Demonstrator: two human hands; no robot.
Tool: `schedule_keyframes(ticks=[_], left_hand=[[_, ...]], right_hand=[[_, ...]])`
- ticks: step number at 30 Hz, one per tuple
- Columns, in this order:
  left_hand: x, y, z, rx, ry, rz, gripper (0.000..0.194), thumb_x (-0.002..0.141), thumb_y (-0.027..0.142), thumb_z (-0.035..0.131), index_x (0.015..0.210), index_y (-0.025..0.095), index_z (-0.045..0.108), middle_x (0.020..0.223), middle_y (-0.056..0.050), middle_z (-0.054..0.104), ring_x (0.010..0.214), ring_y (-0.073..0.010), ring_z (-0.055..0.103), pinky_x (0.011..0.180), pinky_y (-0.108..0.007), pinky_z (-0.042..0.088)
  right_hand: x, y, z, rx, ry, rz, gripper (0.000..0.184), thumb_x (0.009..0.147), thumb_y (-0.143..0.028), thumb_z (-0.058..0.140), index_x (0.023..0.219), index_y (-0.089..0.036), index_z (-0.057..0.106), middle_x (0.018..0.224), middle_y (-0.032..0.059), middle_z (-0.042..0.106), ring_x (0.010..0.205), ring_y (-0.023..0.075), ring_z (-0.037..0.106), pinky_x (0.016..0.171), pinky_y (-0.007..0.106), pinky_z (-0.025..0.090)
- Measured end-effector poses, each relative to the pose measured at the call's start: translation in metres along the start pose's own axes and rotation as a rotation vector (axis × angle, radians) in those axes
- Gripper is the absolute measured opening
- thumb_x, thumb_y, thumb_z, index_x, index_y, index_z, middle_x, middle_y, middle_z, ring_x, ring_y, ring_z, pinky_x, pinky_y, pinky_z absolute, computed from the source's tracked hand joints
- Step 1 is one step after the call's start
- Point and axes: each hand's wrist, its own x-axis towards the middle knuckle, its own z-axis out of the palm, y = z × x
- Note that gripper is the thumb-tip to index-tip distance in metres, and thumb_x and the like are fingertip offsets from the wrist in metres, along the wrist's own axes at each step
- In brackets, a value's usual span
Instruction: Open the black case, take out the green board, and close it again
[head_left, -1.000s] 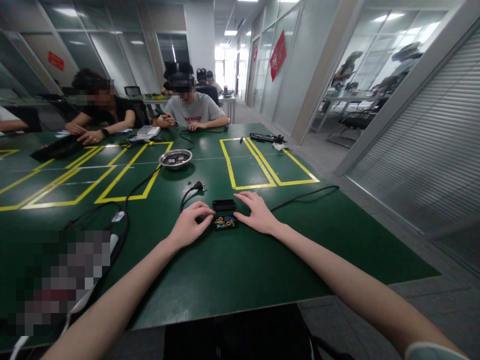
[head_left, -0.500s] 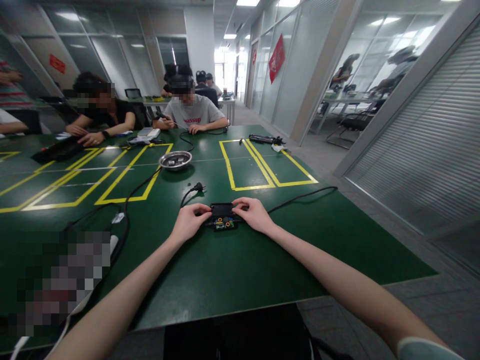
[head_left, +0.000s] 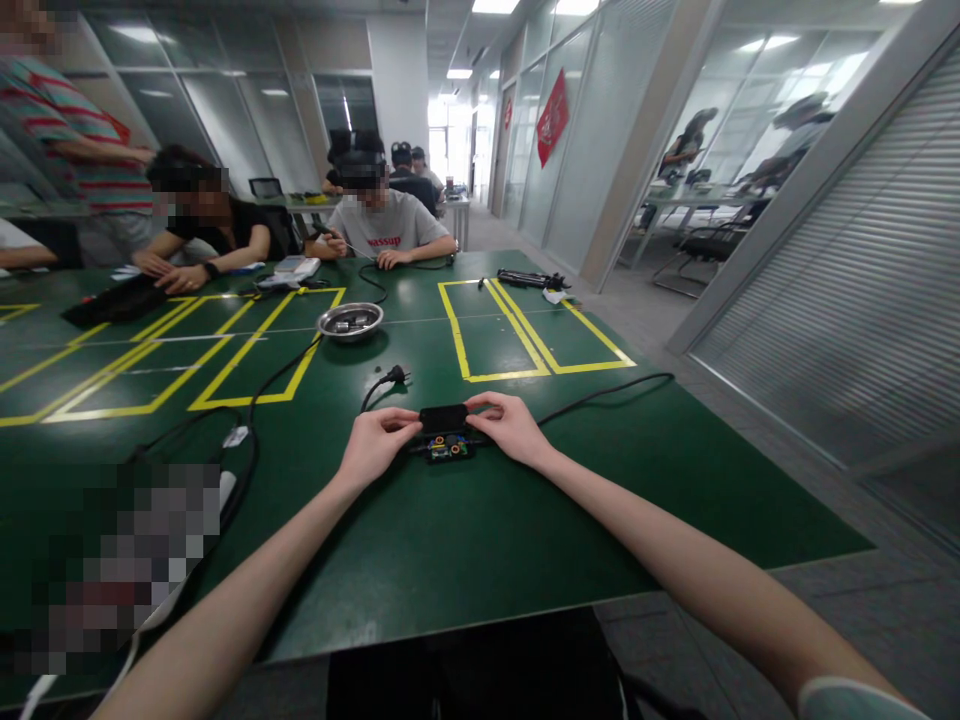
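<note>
Both hands pinch a black lid (head_left: 444, 417) over an open board (head_left: 448, 448).
L hand (head_left: 375, 447) grips lid's 9 o'clock end, R hand (head_left: 511, 428) its 3 o'clock end; long axis runs left-right, board just at 6 o'clock.

Both hands have closed in on the black cover (head_left: 444, 417), lifting it tilted above the open circuit board (head_left: 448, 449)
</note>
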Motion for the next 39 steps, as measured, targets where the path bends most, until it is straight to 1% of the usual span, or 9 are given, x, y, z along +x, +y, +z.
schedule_keyframes(ticks=[4, 6, 10, 14, 23, 26, 29, 36, 39], left_hand=[[-0.0014, 0.0002, -0.0003, 0.023, -0.011, 0.022, 0.017, 0.08, 0.029, 0.079, 0.091, 0.016, 0.082, 0.087, -0.008, 0.083, 0.082, -0.0256, 0.079, 0.077, -0.035, 0.064], [-0.0013, -0.0006, -0.0005, 0.011, -0.011, 0.033, 0.018, 0.081, 0.03, 0.079, 0.091, 0.016, 0.082, 0.088, -0.008, 0.083, 0.083, -0.0257, 0.079, 0.077, -0.035, 0.064], [0.0, -0.0027, -0.0003, -0.017, -0.006, 0.038, 0.021, 0.079, 0.032, 0.079, 0.091, 0.015, 0.081, 0.09, -0.008, 0.083, 0.086, -0.026, 0.079, 0.081, -0.036, 0.064], [0.0003, -0.0029, 0.0001, -0.029, -0.003, 0.015, 0.021, 0.076, 0.032, 0.079, 0.088, 0.015, 0.081, 0.088, -0.008, 0.083, 0.086, -0.0269, 0.079, 0.082, -0.038, 0.064], [-0.0015, 0.0003, -0.0005, -0.028, -0.015, 0.017, 0.02, 0.074, 0.031, 0.079, 0.086, 0.015, 0.079, 0.087, -0.008, 0.083, 0.084, -0.0264, 0.079, 0.081, -0.038, 0.063], [-0.0024, 0.0017, -0.001, -0.013, -0.026, 0.029, 0.017, 0.074, 0.031, 0.078, 0.082, 0.016, 0.078, 0.082, -0.007, 0.082, 0.08, -0.0254, 0.078, 0.077, -0.037, 0.062], [-0.0034, 0.0035, -0.0018, -0.023, -0.04, 0.027, 0.017, 0.074, 0.031, 0.078, 0.08, 0.016, 0.076, 0.081, -0.006, 0.081, 0.08, -0.0252, 0.078, 0.077, -0.036, 0.062], [-0.0038, 0.0044, -0.002, -0.107, -0.043, -0.017, 0.022, 0.071, 0.035, 0.079, 0.082, 0.016, 0.074, 0.082, -0.008, 0.082, 0.084, -0.028, 0.08, 0.083, -0.04, 0.063], [-0.0036, 0.0035, -0.0019, -0.134, -0.071, -0.027, 0.024, 0.07, 0.036, 0.08, 0.082, 0.016, 0.074, 0.083, -0.008, 0.082, 0.085, -0.0281, 0.08, 0.084, -0.04, 0.063]], right_hand=[[0.002, 0.0026, -0.0018, 0.043, -0.022, 0.015, 0.024, 0.079, -0.022, 0.076, 0.102, -0.016, 0.076, 0.099, 0.0086, 0.079, 0.093, 0.0201, 0.076, 0.09, 0.036, 0.063], [0.0026, 0.0032, -0.0027, 0.05, -0.037, 0.015, 0.026, 0.078, -0.021, 0.077, 0.104, -0.017, 0.076, 0.101, 0.0089, 0.079, 0.095, 0.0204, 0.076, 0.091, 0.036, 0.063], [0.0024, 0.0035, -0.0037, 0.046, -0.051, -0.014, 0.032, 0.079, -0.024, 0.077, 0.11, -0.017, 0.076, 0.104, 0.0092, 0.079, 0.093, 0.0199, 0.076, 0.089, 0.035, 0.063], [0.0024, 0.0046, -0.0034, 0.035, -0.058, -0.035, 0.033, 0.079, -0.023, 0.076, 0.112, -0.017, 0.077, 0.103, 0.0086, 0.079, 0.085, 0.0185, 0.076, 0.082, 0.033, 0.063], [0.0019, 0.0012, -0.0042, 0.038, -0.061, -0.033, 0.031, 0.078, -0.025, 0.075, 0.108, -0.017, 0.078, 0.102, 0.0078, 0.08, 0.081, 0.0175, 0.075, 0.077, 0.031, 0.062], [0.0003, -0.0017, -0.0043, 0.027, -0.056, -0.04, 0.026, 0.079, -0.03, 0.076, 0.102, -0.017, 0.077, 0.098, 0.0073, 0.08, 0.079, 0.0177, 0.075, 0.075, 0.03, 0.061], [-0.0013, -0.0037, -0.0038, 0.016, -0.04, -0.061, 0.025, 0.081, -0.036, 0.076, 0.097, -0.017, 0.077, 0.094, 0.0071, 0.08, 0.08, 0.0186, 0.075, 0.074, 0.031, 0.06], [-0.0029, -0.0033, -0.0038, 0.015, -0.011, -0.092, 0.032, 0.083, -0.039, 0.076, 0.107, -0.018, 0.079, 0.101, 0.009, 0.08, 0.083, 0.0196, 0.074, 0.075, 0.032, 0.06], [-0.0028, -0.0037, -0.0045, -0.003, -0.024, -0.078, 0.032, 0.084, -0.041, 0.075, 0.106, -0.018, 0.08, 0.1, 0.0088, 0.08, 0.08, 0.0196, 0.074, 0.074, 0.033, 0.06]])
